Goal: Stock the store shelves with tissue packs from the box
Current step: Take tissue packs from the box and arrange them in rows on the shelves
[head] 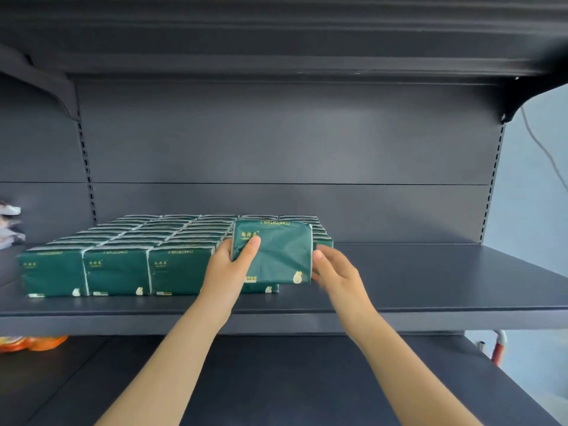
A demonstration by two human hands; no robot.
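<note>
A dark green tissue pack (276, 253) with gold lettering stands upright, raised a little above the front of the fourth row. My left hand (229, 265) grips its left edge, thumb across the front face. My right hand (333, 267) touches its right edge with fingers loosely bent. Several rows of the same green packs (116, 270) stand on the dark grey shelf (430, 281), filling its left half back to the rear panel. The box is out of view.
The right half of the shelf is bare up to the slotted upright (491, 186). Another shelf (276, 35) hangs overhead and a lower shelf (276, 373) lies below. Orange packages (30, 342) sit lower left, pale items (10, 222) on the neighbouring bay.
</note>
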